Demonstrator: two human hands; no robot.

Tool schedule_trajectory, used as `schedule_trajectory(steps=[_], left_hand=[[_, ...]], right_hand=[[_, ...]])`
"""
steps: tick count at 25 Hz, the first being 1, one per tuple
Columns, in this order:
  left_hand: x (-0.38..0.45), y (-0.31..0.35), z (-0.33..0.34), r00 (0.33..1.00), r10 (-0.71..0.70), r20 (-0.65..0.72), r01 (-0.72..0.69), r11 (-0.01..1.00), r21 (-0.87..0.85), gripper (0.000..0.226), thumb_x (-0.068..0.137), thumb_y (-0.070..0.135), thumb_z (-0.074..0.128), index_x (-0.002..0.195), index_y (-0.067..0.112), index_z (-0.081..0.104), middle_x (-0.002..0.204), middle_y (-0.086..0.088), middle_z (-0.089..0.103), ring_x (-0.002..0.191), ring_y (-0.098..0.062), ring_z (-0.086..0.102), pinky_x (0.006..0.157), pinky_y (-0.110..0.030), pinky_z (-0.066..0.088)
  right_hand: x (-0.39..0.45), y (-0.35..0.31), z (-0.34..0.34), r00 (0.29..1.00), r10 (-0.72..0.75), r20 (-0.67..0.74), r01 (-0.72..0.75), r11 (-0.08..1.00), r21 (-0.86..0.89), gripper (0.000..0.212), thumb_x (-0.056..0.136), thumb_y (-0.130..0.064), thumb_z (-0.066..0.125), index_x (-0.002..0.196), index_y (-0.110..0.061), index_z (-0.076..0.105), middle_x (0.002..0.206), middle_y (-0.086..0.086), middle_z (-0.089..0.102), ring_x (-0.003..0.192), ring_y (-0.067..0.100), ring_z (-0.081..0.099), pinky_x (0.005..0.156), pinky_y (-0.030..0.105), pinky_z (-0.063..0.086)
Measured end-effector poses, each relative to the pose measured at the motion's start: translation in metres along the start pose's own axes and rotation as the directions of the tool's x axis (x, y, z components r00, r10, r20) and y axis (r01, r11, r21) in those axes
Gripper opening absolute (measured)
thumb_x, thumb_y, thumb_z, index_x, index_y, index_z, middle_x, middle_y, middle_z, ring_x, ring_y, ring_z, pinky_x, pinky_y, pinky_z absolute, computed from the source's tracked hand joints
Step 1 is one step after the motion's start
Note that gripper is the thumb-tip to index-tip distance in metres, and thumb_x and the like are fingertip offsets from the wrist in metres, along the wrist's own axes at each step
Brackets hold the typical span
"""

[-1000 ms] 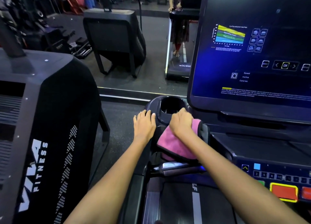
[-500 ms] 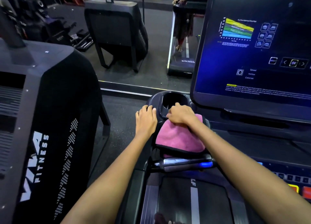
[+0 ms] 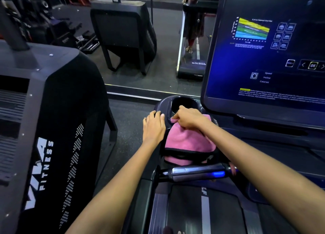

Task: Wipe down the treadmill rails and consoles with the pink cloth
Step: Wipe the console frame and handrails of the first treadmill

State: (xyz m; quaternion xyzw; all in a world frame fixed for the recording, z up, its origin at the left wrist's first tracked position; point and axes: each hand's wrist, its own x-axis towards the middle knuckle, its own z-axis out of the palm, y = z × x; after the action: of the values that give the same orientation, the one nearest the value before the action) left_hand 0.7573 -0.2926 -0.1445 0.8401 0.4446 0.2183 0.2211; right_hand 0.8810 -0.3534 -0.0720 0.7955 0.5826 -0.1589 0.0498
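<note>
Right hand (image 3: 189, 118) gripped the pink cloth (image 3: 187, 141) just short of the cup holder (image 3: 184, 102); left hand (image 3: 153, 126) rested open, flat beside it.

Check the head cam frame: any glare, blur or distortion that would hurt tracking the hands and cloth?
Head view: dim gym light, the blue screen is the brightest area; wide-angle bending at the edges; small screen text is soft; left hand, right hand and pink cloth are sharp; a specular streak lies on the handle bar.

One pink cloth (image 3: 189, 140); one screen (image 3: 274, 58); one cupholder (image 3: 184, 104)
</note>
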Motion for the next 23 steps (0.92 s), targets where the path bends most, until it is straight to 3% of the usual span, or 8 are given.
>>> schedule_trajectory(steps=[2, 7, 11, 14, 19, 23], left_hand=[[0.001, -0.001, 0.001, 1.0, 0.003, -0.002, -0.003, 1.0, 0.007, 0.035, 0.101, 0.024, 0.029, 0.121, 0.008, 0.053, 0.128, -0.01, 0.05, 0.12, -0.027, 0.045, 0.105, -0.041, 0.027], [0.002, -0.001, 0.002, 1.0, -0.004, 0.0, 0.004, 1.0, 0.021, 0.034, 0.1, 0.024, 0.029, 0.114, 0.009, 0.055, 0.121, -0.01, 0.053, 0.113, -0.029, 0.048, 0.102, -0.041, 0.029], [0.001, -0.002, 0.0, 1.0, 0.002, -0.007, -0.002, 1.0, 0.03, 0.034, 0.1, 0.025, 0.029, 0.117, 0.009, 0.055, 0.124, -0.011, 0.052, 0.115, -0.031, 0.048, 0.102, -0.041, 0.028], [0.0, -0.001, -0.002, 1.0, -0.01, 0.005, 0.01, 1.0, 0.026, 0.037, 0.101, 0.025, 0.029, 0.125, 0.009, 0.052, 0.129, -0.011, 0.051, 0.118, -0.031, 0.046, 0.104, -0.041, 0.026], [-0.004, -0.003, -0.002, 0.999, -0.024, 0.029, 0.023, 0.999, 0.022, 0.042, 0.101, 0.027, 0.027, 0.133, 0.01, 0.047, 0.138, -0.011, 0.045, 0.127, -0.029, 0.04, 0.109, -0.04, 0.021], [-0.005, 0.0, -0.004, 0.999, -0.027, 0.031, 0.027, 1.0, -0.012, 0.043, 0.101, 0.027, 0.026, 0.133, 0.009, 0.048, 0.139, -0.012, 0.045, 0.128, -0.029, 0.04, 0.109, -0.04, 0.021]], right_hand=[[0.004, -0.004, -0.002, 0.999, 0.01, -0.041, -0.013, 0.998, -0.068, 0.024, 0.09, -0.015, 0.045, 0.072, -0.026, 0.056, 0.098, 0.005, 0.04, 0.101, 0.033, 0.056, 0.073, 0.034, 0.036], [0.019, -0.008, -0.006, 0.994, 0.107, -0.036, -0.109, 0.993, -0.035, 0.024, 0.091, -0.018, 0.046, 0.109, -0.017, 0.061, 0.122, 0.012, 0.048, 0.112, 0.033, 0.052, 0.083, 0.034, 0.037], [0.005, 0.0, -0.003, 1.0, 0.02, -0.011, -0.019, 1.0, 0.011, 0.033, 0.09, -0.016, 0.051, 0.119, -0.028, 0.06, 0.125, 0.003, 0.049, 0.114, 0.027, 0.053, 0.09, 0.032, 0.04], [-0.009, 0.003, -0.004, 1.0, -0.019, -0.004, 0.018, 0.992, -0.122, 0.038, 0.086, -0.013, 0.054, 0.119, -0.03, 0.06, 0.123, 0.001, 0.052, 0.111, 0.026, 0.055, 0.088, 0.033, 0.044], [-0.019, -0.002, 0.005, 0.985, 0.135, -0.104, -0.168, 0.876, -0.452, 0.033, 0.091, -0.014, 0.049, 0.122, -0.017, 0.058, 0.125, 0.001, 0.059, 0.114, 0.024, 0.057, 0.088, 0.033, 0.045], [-0.012, -0.014, 0.006, 0.986, 0.145, -0.077, -0.164, 0.861, -0.482, 0.035, 0.093, -0.012, 0.047, 0.127, -0.016, 0.054, 0.13, 0.0, 0.055, 0.118, 0.025, 0.055, 0.086, 0.033, 0.045]])
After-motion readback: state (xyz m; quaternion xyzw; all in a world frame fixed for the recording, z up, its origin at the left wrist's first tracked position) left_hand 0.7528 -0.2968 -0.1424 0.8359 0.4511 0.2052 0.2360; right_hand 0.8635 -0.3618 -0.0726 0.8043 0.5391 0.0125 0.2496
